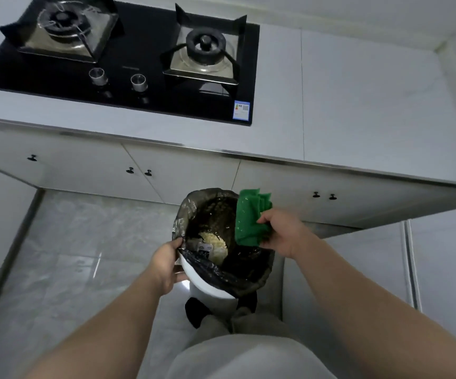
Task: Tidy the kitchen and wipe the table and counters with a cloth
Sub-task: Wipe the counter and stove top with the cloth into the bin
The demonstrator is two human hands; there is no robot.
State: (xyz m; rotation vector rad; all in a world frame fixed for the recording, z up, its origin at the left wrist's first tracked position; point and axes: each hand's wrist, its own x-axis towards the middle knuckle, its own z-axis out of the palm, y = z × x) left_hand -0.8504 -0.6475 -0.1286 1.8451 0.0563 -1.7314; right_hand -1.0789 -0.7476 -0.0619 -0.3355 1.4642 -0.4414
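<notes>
Both our forearms reach forward and down from the bottom of the view toward a white waste bin lined with a black bin liner, which stands on the grey tiled floor in front of the cabinet doors. Our left hand comes in from the left and grips the bin's near-left rim, thumb curled over the liner edge and fingers wrapped under the white lip. Our right hand is raised at the bin's right side, wrist bent inward. It pinches a folded green cloth, thumb pressed on top and the other fingers curled behind it; how they lie there we cannot tell. The cloth, speckled with pale crumbs, hangs over the bin's far-right rim. Yellowish food scraps lie inside the liner. On the counter above, the black glass gas hob carries a blue-edged sticker at its near-right corner and a faint mark above the knobs; both are too small to read.
</notes>
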